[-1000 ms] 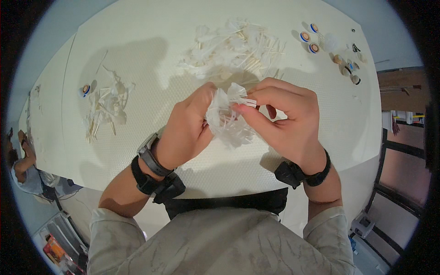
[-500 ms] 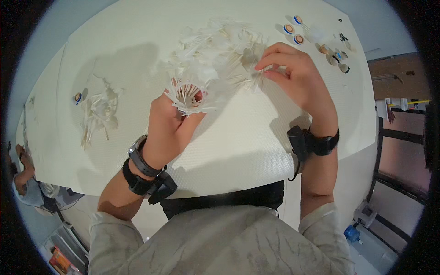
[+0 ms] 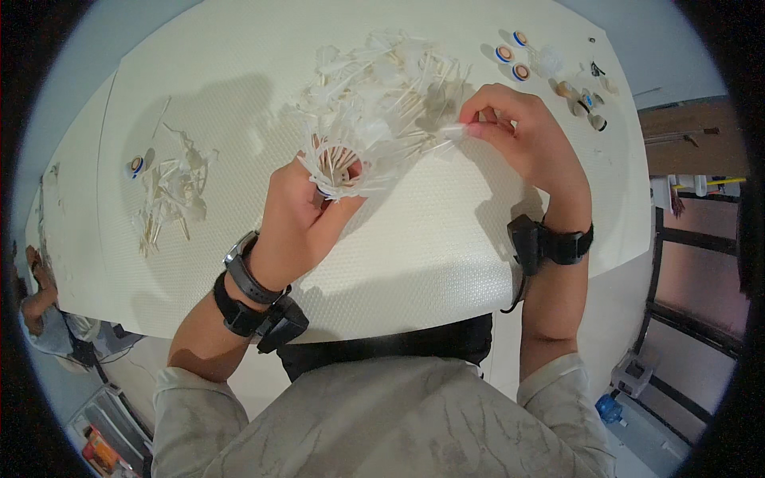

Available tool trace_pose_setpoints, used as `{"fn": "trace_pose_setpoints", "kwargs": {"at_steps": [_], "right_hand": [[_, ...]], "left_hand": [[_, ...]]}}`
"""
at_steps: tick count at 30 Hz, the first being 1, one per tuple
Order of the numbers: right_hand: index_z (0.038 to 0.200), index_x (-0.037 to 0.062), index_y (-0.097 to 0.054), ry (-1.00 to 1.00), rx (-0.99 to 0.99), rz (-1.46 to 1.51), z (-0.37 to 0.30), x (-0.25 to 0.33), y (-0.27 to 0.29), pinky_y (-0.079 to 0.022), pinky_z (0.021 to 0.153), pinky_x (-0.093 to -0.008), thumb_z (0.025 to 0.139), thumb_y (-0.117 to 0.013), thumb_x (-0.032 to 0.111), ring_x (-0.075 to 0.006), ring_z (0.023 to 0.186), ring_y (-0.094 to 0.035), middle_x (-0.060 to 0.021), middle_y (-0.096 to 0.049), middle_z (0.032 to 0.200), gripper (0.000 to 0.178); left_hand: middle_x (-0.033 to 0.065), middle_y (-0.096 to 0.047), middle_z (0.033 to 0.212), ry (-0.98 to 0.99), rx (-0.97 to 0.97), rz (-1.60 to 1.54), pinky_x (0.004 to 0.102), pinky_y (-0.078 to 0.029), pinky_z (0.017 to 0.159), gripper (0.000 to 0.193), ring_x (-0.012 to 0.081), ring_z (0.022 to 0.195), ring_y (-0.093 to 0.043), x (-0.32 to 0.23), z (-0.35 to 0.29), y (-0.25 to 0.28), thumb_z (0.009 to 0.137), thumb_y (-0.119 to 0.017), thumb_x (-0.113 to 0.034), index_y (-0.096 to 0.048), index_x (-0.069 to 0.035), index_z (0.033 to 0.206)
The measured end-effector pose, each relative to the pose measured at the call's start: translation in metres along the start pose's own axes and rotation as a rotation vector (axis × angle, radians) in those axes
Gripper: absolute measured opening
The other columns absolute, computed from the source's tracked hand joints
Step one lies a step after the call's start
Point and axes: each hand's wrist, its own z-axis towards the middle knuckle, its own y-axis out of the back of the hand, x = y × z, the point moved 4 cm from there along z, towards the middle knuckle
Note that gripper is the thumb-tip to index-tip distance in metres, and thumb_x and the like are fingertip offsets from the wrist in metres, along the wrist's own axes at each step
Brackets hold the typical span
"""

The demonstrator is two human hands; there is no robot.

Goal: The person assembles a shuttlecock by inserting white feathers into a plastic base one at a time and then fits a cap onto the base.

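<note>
Head view: left hand [image 3: 296,219] wraps the shuttlecock [image 3: 335,162] near the feather pile [image 3: 390,68], right hand [image 3: 522,145] pinches a loose feather [image 3: 452,134] by the pile's right edge; both look light, springy, easily creased, so best held by base and quill, not vanes.

A white, finely textured table [image 3: 414,255] carries a large heap of white feathers [image 3: 382,80]. To the heap's left lie a smaller feather pile [image 3: 177,191] and a round, blue-rimmed piece [image 3: 136,166]. Right of the heap are three blue-rimmed discs [image 3: 504,54] and, farther from it, small tan, white and dark pieces [image 3: 582,107] in a loose group.
</note>
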Motion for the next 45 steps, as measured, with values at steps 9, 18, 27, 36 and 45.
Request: {"fn": "trace_pose_setpoints", "kwargs": {"at_steps": [9,18,27,36,45], "right_hand": [[0.100,0.0010,-0.072,-0.103,-0.037,0.699,0.002,0.020,-0.019,-0.038,0.052,-0.0192,0.096,-0.070,0.013,-0.0045,0.062,-0.057,-0.0044,-0.071,0.082,0.013],[0.101,0.0029,-0.074,-0.129,0.082,1.107,-0.001,0.051,-0.045,-0.035,0.049,-0.0188,0.093,-0.074,0.010,-0.0055,0.064,-0.062,-0.0037,-0.073,0.082,0.011],[0.099,-0.0001,-0.071,-0.094,0.054,1.027,-0.002,0.055,-0.047,-0.044,0.055,-0.0219,0.091,-0.073,0.004,-0.0102,0.065,-0.063,-0.0101,-0.073,0.094,0.009],[0.097,0.0000,-0.075,-0.065,0.041,0.933,-0.002,0.056,-0.047,-0.049,0.063,-0.0217,0.092,-0.077,0.011,-0.0067,0.070,-0.062,-0.0026,-0.072,0.082,0.012],[0.095,-0.0016,-0.074,-0.024,-0.132,1.001,-0.012,0.059,-0.037,-0.047,0.059,-0.0216,0.092,-0.076,0.008,-0.0058,0.066,-0.060,-0.0020,-0.070,0.079,0.011]], "left_hand": [[0.0045,-0.069,0.099,0.141,-0.059,-0.113,0.0297,-0.050,0.084,0.018,0.0112,0.094,-0.062,-0.012,0.001,0.001,0.093,-0.073,-0.007,-0.066,0.000,0.108],[0.0082,-0.075,0.083,0.195,-0.037,-0.348,0.0270,-0.052,0.068,0.014,0.0099,0.074,-0.066,-0.011,0.001,-0.004,0.087,-0.074,-0.003,-0.075,0.002,0.100],[0.0083,-0.077,0.089,0.133,-0.079,-0.373,0.0248,-0.054,0.073,0.018,0.0095,0.081,-0.069,-0.009,-0.004,-0.001,0.082,-0.075,0.003,-0.076,0.002,0.100],[0.0084,-0.077,0.094,0.146,-0.101,-0.426,0.0266,-0.054,0.076,0.017,0.0105,0.084,-0.068,-0.011,-0.004,0.000,0.083,-0.076,0.002,-0.075,0.003,0.101],[0.0076,-0.070,0.101,-0.146,-0.095,-0.155,0.0291,-0.052,0.083,0.032,0.0153,0.089,-0.065,-0.019,0.001,-0.002,0.087,-0.075,-0.007,-0.064,-0.001,0.117]]}}
